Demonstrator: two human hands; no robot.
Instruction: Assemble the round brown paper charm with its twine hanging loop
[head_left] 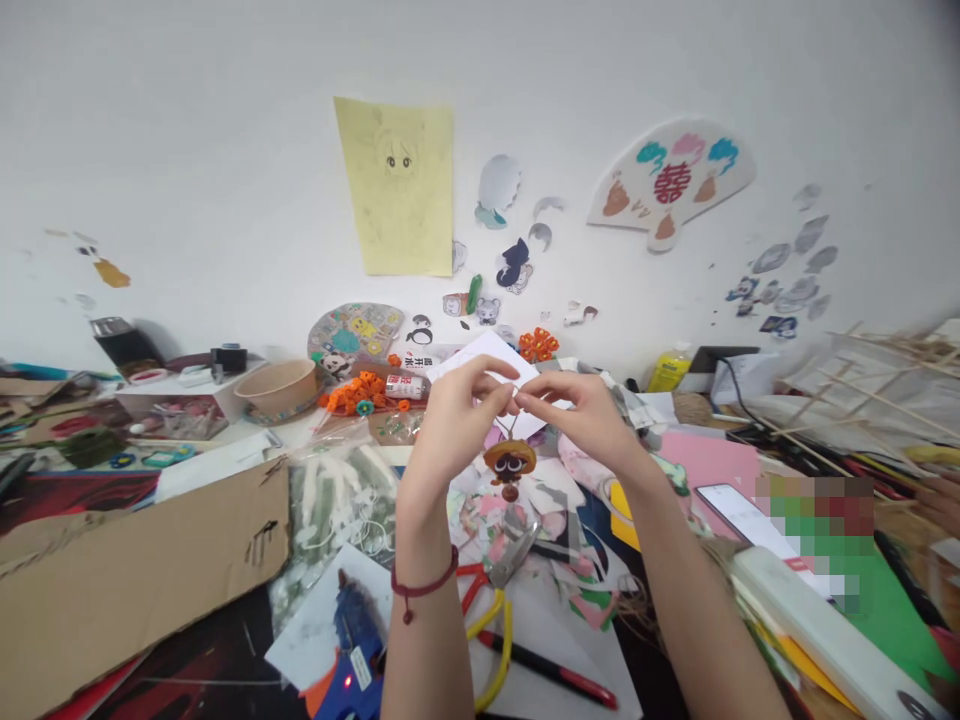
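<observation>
A small hanging charm with a mustard-coloured cap, two large eyes and a brown bead below dangles in mid-air by a thin cord. My left hand pinches the top of that cord between thumb and fingertips. From the other side my right hand also grips the cord, its fingertips almost touching the left ones. The exact hold is partly hidden by the fingers. Below the charm lie paper scraps and scissors with red and yellow handles, blades partly apart.
A blue glue gun with a lit red light lies by my left forearm. Brown cardboard covers the left side. A black-and-red pen, a phone and a long white device lie to the right. Behind stands a round wooden bowl.
</observation>
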